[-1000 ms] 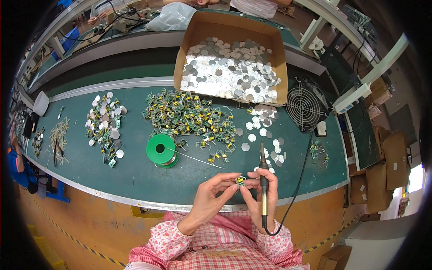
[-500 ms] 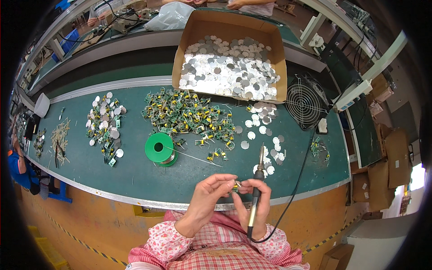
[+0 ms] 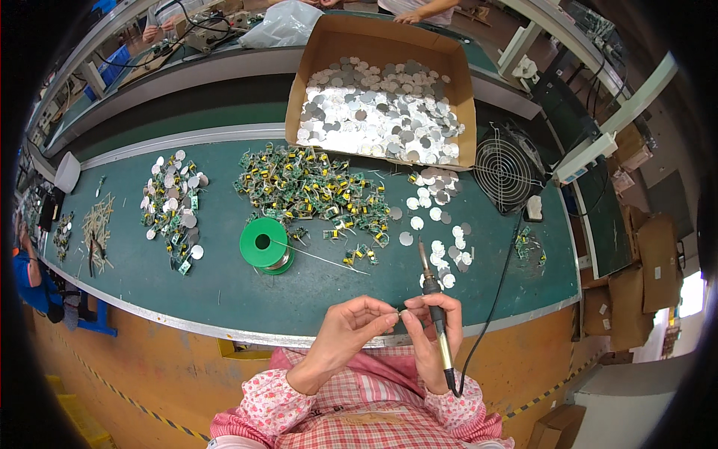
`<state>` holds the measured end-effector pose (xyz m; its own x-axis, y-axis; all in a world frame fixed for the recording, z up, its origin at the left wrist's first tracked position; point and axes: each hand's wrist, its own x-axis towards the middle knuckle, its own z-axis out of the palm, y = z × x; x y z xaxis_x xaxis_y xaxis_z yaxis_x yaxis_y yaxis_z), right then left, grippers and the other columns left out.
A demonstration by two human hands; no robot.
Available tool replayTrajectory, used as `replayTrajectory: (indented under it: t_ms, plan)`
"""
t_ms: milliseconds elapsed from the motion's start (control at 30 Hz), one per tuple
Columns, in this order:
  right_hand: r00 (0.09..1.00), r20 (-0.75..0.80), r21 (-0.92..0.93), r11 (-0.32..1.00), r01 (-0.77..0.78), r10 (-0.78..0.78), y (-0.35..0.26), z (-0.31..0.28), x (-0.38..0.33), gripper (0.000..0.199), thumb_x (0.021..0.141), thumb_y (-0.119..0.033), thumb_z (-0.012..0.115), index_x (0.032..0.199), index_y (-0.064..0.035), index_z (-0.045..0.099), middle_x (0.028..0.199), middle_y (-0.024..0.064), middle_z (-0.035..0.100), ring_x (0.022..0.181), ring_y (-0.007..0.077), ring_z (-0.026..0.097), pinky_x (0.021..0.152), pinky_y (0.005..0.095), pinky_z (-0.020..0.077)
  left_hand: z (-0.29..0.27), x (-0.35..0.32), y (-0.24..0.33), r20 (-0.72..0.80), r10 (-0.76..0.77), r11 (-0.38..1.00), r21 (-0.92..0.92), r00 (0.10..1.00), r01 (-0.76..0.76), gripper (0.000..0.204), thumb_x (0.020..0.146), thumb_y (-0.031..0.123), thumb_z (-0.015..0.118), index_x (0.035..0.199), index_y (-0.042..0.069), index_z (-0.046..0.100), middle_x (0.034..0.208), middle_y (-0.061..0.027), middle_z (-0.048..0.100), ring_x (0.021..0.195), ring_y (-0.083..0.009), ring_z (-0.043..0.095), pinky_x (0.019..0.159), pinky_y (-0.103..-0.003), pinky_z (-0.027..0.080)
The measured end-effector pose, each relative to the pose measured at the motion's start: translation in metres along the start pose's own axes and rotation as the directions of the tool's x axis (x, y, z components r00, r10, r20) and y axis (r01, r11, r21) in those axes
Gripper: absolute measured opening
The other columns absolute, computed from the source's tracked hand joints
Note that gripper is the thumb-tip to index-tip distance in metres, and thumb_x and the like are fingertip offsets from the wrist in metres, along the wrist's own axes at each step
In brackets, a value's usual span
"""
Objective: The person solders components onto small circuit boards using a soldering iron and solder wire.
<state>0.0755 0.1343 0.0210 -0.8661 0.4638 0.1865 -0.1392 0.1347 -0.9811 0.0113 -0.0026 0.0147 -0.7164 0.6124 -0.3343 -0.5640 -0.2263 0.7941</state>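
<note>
Looking down from a head camera, a person in a pink checked top works at the near edge of a green bench (image 3: 224, 292). Both hands meet just above the bench edge, fingertips touching. The left hand (image 3: 351, 325) pinches a tiny part (image 3: 399, 310) between thumb and forefinger; the part is too small to identify. The right hand (image 3: 430, 329) is closed around a soldering iron (image 3: 435, 314), its tip pointing away from the person toward a scatter of white discs (image 3: 441, 251), while its fingertips also touch the same small part. A black cord (image 3: 493, 299) runs from the iron's base up across the bench.

Beyond the hands, a green solder spool (image 3: 263, 245) lies flat with a wire trailing right. Behind it sits a pile of small green circuit boards (image 3: 314, 187). A cardboard box (image 3: 381, 45) full of silvery discs stands at the back, with a round wire fan (image 3: 507, 168) to its right. A smaller heap of discs and boards (image 3: 173, 206) lies to the left.
</note>
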Motion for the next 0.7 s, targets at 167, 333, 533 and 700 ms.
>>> replayTrajectory:
  t_ms: [167,333,533,700]
  plan:
    - [0.997,0.062,-0.025,0.998,-0.054,0.056,0.003,-0.002,-0.009,0.026,0.084,0.003,0.062,0.105,-0.0027,0.048,0.097,0.0119,0.063,0.083,0.0118,0.061,0.072,0.0237,0.0495,-0.003,0.002,-0.008,0.066,-0.019,0.999,0.046,0.998,0.016,0.02,0.089,0.009,0.062,0.104,-0.004,0.06,0.095,-0.0064,0.065,0.09,-0.0098,0.06,0.078,-0.023,0.049]
    - [0.998,0.02,-0.096,0.994,-0.061,0.064,0.007,-0.003,-0.01,0.019,0.086,0.003,0.061,0.099,-0.0019,0.049,0.092,0.0127,0.064,0.081,0.0127,0.062,0.07,0.0241,0.0502,0.004,0.002,-0.001,0.062,-0.077,0.997,0.014,0.995,0.076,0.019,0.089,0.01,0.063,0.103,-0.004,0.061,0.092,-0.0052,0.064,0.084,-0.0071,0.059,0.074,-0.022,0.048]
    - [0.99,-0.049,-0.309,0.944,0.114,-0.136,0.011,-0.019,0.019,0.012,0.083,0.0,0.065,0.091,-0.003,0.057,0.083,0.0088,0.065,0.07,0.0118,0.059,0.062,0.0254,0.0469,-0.004,0.004,-0.005,0.049,-0.032,0.998,0.064,0.998,0.029,0.017,0.088,0.008,0.063,0.102,-0.002,0.06,0.095,-0.0044,0.064,0.085,-0.0083,0.059,0.076,-0.022,0.047]
    - [0.956,0.096,-0.746,0.616,0.254,-0.278,0.026,-0.035,0.049,0.023,0.074,0.0,0.071,0.092,-0.0038,0.058,0.076,0.0063,0.061,0.073,0.0185,0.057,0.065,0.0293,0.0451,-0.01,0.003,0.0,-0.039,0.007,0.999,0.033,0.999,-0.006,0.014,0.088,0.01,0.064,0.099,0.002,0.061,0.092,-0.0037,0.065,0.082,-0.0095,0.061,0.071,-0.022,0.047]
